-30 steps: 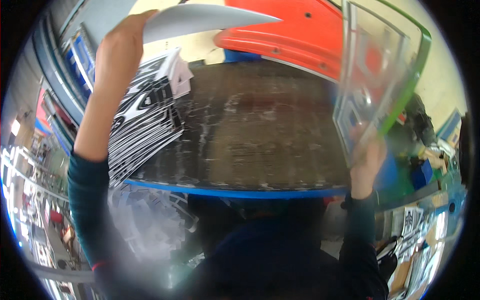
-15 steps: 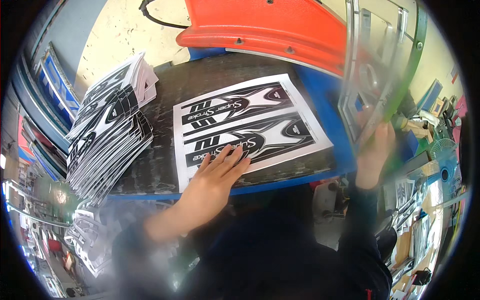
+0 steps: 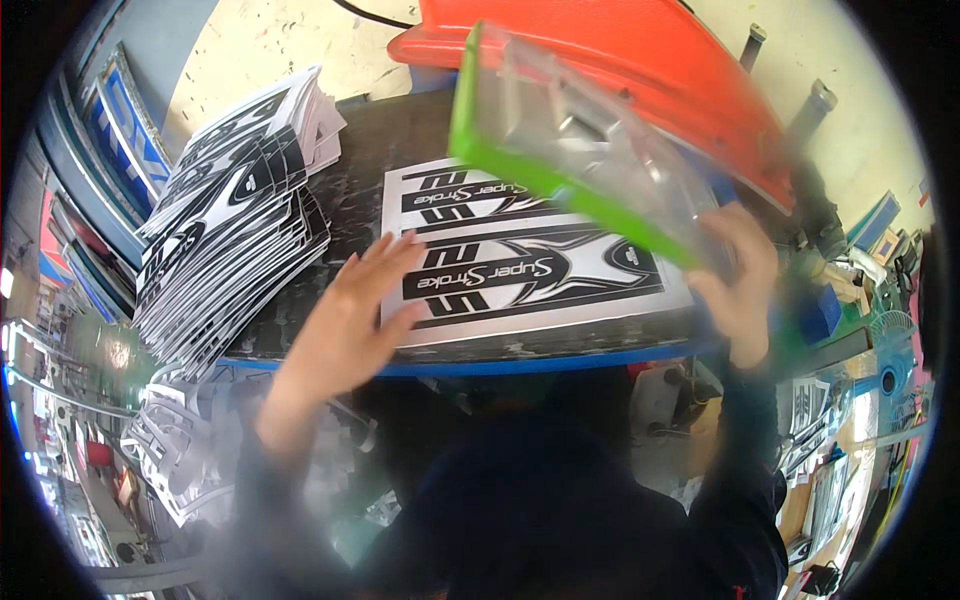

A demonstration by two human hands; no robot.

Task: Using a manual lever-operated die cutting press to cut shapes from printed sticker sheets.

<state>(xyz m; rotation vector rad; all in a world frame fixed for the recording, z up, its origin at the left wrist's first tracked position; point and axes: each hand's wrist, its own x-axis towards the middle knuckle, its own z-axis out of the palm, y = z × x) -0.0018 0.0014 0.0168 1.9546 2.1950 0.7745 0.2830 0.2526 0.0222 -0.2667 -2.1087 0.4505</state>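
Swung in from the right, the green frame (image 3: 590,204) now tilts above the printed sheet (image 3: 535,272) on the table (image 3: 372,135); the right hand (image 3: 742,278) grips its near end. The left hand (image 3: 350,312), fingers spread, has shifted to the sheet's left edge.

This looks like a workshop — a place where people make lots of the same thing. The dark surface (image 3: 358,195) is scratched and worn. A big, messy pile of papers (image 3: 235,225) sits on it, all black and white, near one more printed sheet (image 3: 540,322). Pale cut scraps (image 3: 185,440) are heaped below. Flat frames (image 3: 130,115) stand at the left, dark specks dot the pale wall (image 3: 290,40) — and there is a fan (image 3: 886,381) at the right.
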